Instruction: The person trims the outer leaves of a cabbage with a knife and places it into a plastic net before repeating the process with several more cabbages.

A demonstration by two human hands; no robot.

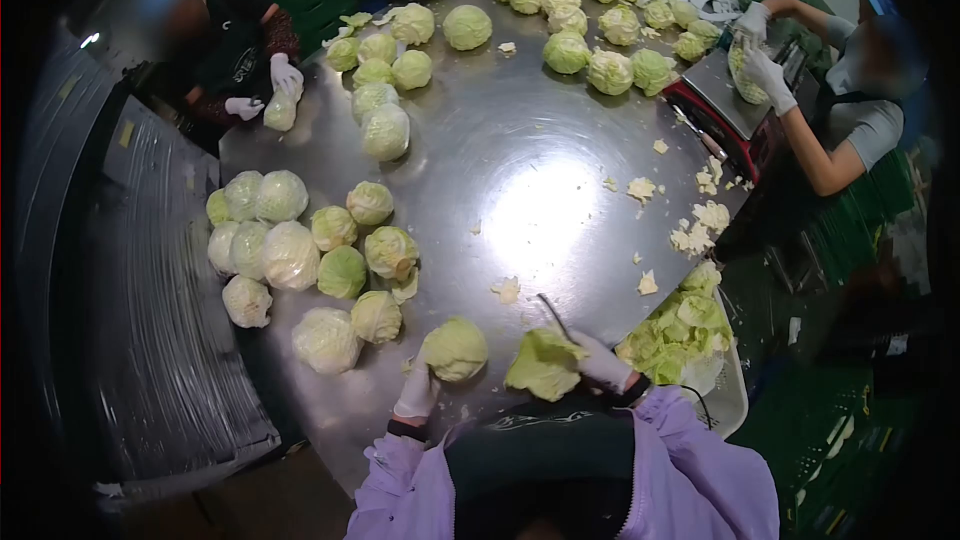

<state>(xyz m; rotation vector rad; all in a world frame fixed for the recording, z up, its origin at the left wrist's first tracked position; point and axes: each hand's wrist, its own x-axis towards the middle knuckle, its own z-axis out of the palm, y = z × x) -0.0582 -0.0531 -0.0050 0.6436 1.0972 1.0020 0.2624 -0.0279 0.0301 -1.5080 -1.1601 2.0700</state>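
Observation:
At the near edge of the metal table (480, 210), my left hand (418, 390), in a white glove, is against the lower left side of a trimmed cabbage (456, 349). My right hand (600, 360), also gloved, holds a knife (552, 314) whose blade points up and left. A loose green outer leaf (545, 364) hangs at that hand's fingers, just right of the cabbage. The leaf partly hides how the fingers close.
Several cabbages, some wrapped, stand at the left (290, 255). More lie at the back. A white bin (735, 390) of leaves is at my right. Scraps (700, 230) dot the table's right side. Three co-workers in gloves handle cabbages; a scale (730, 90) is at the right.

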